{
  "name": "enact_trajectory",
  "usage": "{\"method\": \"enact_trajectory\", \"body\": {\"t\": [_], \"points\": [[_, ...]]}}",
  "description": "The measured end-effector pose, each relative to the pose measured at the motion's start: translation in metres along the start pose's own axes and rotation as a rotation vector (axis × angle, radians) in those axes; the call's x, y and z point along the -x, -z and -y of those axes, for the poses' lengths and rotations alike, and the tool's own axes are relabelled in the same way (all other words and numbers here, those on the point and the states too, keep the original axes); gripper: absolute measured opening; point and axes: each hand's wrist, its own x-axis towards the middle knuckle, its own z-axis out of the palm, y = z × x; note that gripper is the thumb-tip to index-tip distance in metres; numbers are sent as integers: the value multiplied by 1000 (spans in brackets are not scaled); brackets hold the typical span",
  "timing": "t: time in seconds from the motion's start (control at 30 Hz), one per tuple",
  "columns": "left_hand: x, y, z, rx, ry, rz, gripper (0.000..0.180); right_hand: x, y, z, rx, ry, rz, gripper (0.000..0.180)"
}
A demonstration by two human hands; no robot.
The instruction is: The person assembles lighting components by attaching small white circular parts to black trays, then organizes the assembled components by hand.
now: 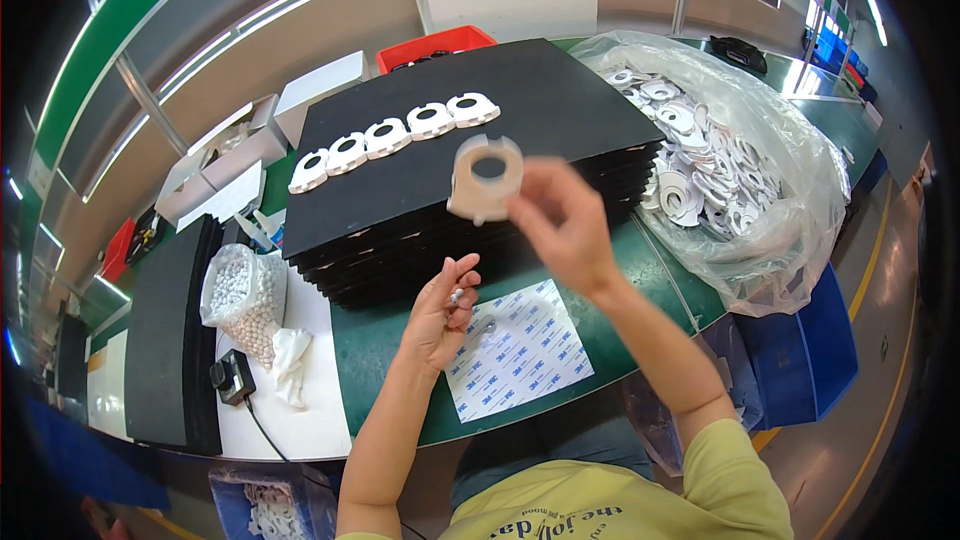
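My right hand (566, 220) pinches a white plastic part with a round hole (470, 195) by its edge, raised above the front of a stack of black sheets (540, 90). The fingers of my left hand (440, 320) curl around small white pieces (456, 295), lower down and nearer to me. On the top sheet several similar white parts (386, 138) lie in a slanting row. Below my hands a sheet of white backing paper with blue print (520, 355) lies on the green table (400, 400), a small clear piece on it.
At the right a clear plastic bag (780, 240) holds many loose white parts (700, 160). A bag of small white pieces (245, 290) and a black device with a cable (232, 377) stand at the left. Behind the stack sits a red bin (440, 43); a blue bin (800, 360) hangs lower right.
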Motion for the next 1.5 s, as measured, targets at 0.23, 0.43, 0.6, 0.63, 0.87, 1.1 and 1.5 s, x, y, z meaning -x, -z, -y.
{"method": "enact_trajectory", "body": {"t": [0.23,0.43,0.6,0.63,0.87,1.1,1.5], "points": [[2,-14,3,-41,-10,-25,25,-133,62,-25,687,59,-46,23],[6,-22,7,-144,22,-15,20,-165,81,-67,691,-274,76,25],[2,-16,12,-139,-8,-40,21,-162,118,-34,625,-331,232,28],[0,-15,15,-135,4,-35,21,-159,135,-29,634,-340,227,28],[-5,-25,27,-21,-76,26,21,-115,264,-29,1609,-327,118,14],[-6,-30,29,-89,-116,7,19,-15,240,-71,1526,-559,145,50],[-6,-9,15,-71,-54,106,17,39,211,-77,215,-283,-495,23]]}}
